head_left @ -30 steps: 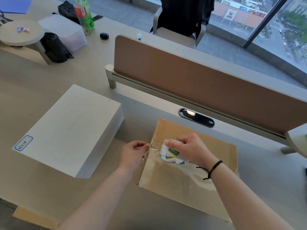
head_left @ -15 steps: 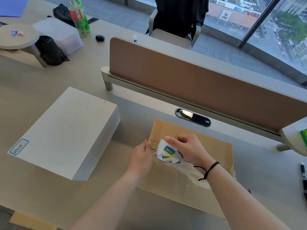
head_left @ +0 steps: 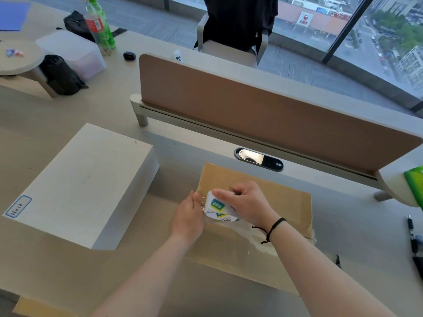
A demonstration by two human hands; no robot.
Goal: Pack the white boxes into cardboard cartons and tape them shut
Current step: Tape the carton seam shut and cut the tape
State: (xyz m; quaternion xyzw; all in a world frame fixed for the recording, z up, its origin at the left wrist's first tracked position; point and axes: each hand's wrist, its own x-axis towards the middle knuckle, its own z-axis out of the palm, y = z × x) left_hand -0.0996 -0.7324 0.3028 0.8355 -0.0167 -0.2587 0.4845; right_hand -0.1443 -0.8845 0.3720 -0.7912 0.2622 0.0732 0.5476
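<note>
A closed cardboard carton (head_left: 286, 209) lies on the desk in front of me, with clear tape running across its top. My right hand (head_left: 246, 203) grips a white tape roll (head_left: 217, 208) with a green and blue label, held over the carton's left part. My left hand (head_left: 188, 217) is at the carton's left edge, its fingertips pinching the clear tape beside the roll. A large white box (head_left: 80, 186) with a blue-framed handwritten label sits on the desk to the left, apart from the carton.
A brown divider panel (head_left: 263, 115) crosses the desk behind the carton, with a cable grommet (head_left: 258, 159) below it. Bottles (head_left: 98, 24), a translucent bin (head_left: 71, 51) and a black bag (head_left: 59, 74) stand far left. A pen (head_left: 412, 234) lies at the right edge.
My left hand has moved right from the carton's edge up against the tape roll and now pinches the tape. The right hand has kept its grip on the roll.
</note>
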